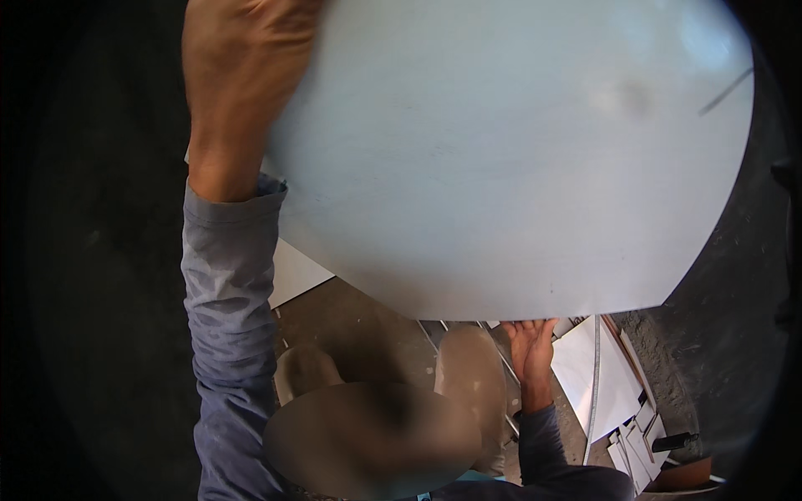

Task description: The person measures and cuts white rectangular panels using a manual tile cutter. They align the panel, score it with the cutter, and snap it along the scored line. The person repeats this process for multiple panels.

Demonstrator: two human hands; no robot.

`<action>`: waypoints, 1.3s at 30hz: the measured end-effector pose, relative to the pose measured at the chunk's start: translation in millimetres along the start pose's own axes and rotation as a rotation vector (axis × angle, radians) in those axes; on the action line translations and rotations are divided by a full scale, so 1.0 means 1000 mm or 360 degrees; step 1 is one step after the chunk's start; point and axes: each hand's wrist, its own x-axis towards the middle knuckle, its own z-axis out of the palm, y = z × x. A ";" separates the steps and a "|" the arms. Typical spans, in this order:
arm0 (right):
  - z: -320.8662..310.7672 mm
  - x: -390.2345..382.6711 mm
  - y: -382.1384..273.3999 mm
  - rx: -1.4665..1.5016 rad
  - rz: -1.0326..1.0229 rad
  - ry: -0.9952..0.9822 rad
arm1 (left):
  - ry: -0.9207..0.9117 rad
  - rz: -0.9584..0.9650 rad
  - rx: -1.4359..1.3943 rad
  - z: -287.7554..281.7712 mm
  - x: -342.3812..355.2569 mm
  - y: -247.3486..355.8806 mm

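Observation:
A large, flat, glossy pale tile (501, 167) is tilted up in front of me and takes up most of the head view. My left hand (251, 58) grips its upper left edge; the fingertips are out of sight at the top of the picture. Below the tile's lower edge, my right hand (531, 346) supports it with the palm turned up, its fingers meeting that edge and partly hidden. A thin dark streak shows on the tile's right side.
Another white sheet (298, 274) lies on the dusty brown floor at left. To the right are a white panel (597, 376), a thin pale strip (595, 392), several narrow white offcuts (639, 442) and a black cylindrical object (675, 442). My bent knees (470, 367) are below the tile.

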 end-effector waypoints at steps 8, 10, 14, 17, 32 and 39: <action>-0.010 -0.112 -0.091 -0.1317 0.0782 -0.0629 | -0.0817 0.0052 -0.0151 -0.018 0.008 0.062; -0.031 -0.124 -0.170 -0.1305 0.1038 -0.1197 | -0.0972 0.0108 0.0055 0.001 -0.005 0.054; -0.022 -0.161 -0.266 -0.0442 -0.0790 -0.0515 | -0.0959 0.0497 0.0221 0.023 -0.041 0.045; -0.004 -0.131 -0.264 -0.0713 -0.1267 0.0455 | -0.0908 0.0567 0.0308 0.027 -0.034 0.046; -0.033 -0.070 -0.160 -0.0493 -0.0832 0.0971 | -0.0218 -0.1024 0.0188 -0.073 -0.222 -0.059; -0.047 -0.013 -0.171 -0.0394 -0.0522 0.1110 | -0.0840 -0.1226 -0.0116 -0.003 -0.226 -0.123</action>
